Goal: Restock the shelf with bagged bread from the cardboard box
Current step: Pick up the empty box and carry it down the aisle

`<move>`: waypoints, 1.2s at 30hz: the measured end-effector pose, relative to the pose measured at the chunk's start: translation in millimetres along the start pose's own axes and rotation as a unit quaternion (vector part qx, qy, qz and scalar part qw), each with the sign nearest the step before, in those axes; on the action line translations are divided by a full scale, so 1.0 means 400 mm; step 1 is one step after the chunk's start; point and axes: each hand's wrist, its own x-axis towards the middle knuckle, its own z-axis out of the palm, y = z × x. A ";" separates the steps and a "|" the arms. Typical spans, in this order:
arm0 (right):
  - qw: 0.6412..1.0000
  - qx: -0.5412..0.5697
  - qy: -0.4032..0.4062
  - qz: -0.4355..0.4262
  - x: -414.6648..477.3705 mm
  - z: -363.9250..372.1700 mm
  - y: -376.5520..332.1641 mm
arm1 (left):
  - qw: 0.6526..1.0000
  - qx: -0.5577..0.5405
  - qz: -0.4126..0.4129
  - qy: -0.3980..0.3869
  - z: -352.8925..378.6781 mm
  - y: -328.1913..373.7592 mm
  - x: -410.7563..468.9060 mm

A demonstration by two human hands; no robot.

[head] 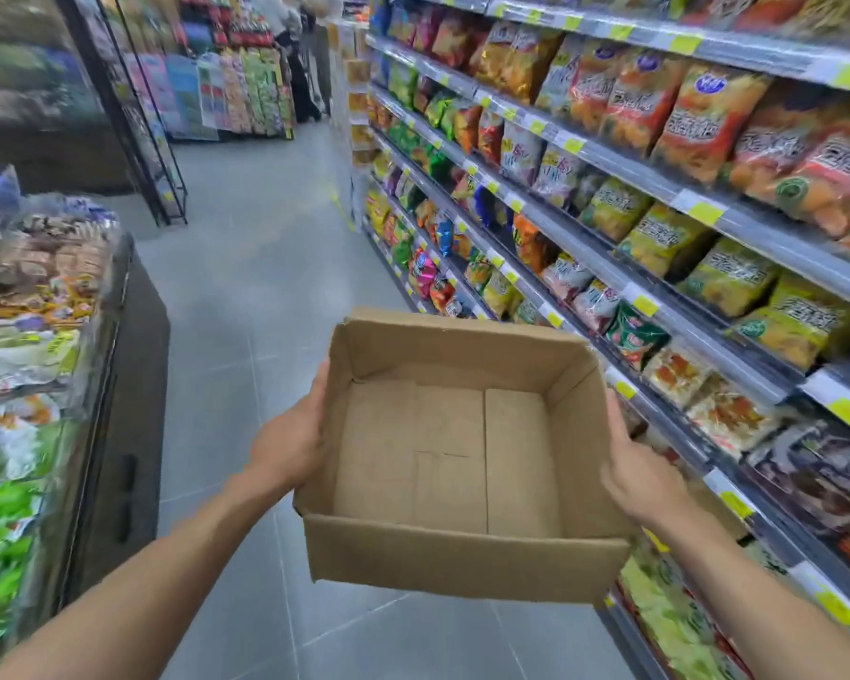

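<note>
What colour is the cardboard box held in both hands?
The cardboard box is plain brown, clearest in the head view.

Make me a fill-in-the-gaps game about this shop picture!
1. The cardboard box has ___ inside it.
2. The left hand and right hand hold the box by its ___.
3. The shelves of snack bags stand on the person's ___ side.
Missing words: nothing; sides; right.
</note>
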 end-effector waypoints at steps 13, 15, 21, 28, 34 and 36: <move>0.998 -0.044 0.041 -0.010 0.472 -0.001 -0.278 | 0.991 0.058 -0.117 0.024 -0.093 -0.155 0.316; 0.998 -0.046 0.037 -0.036 0.567 0.006 -0.313 | 0.988 0.063 -0.139 0.027 -0.102 -0.175 0.373; 0.994 -0.025 0.014 -0.102 0.868 0.006 -0.451 | 0.970 0.092 -0.210 0.075 -0.127 -0.237 0.556; 0.987 -0.004 -0.019 -0.161 1.175 0.042 -0.680 | 0.945 0.095 -0.296 0.102 -0.154 -0.404 0.728; 0.982 -0.021 -0.042 -0.184 1.443 0.089 -0.939 | 0.935 0.073 -0.333 0.100 -0.214 -0.619 0.948; 0.982 -0.023 -0.045 -0.181 1.528 0.092 -1.027 | 0.937 0.070 -0.328 0.102 -0.252 -0.689 1.040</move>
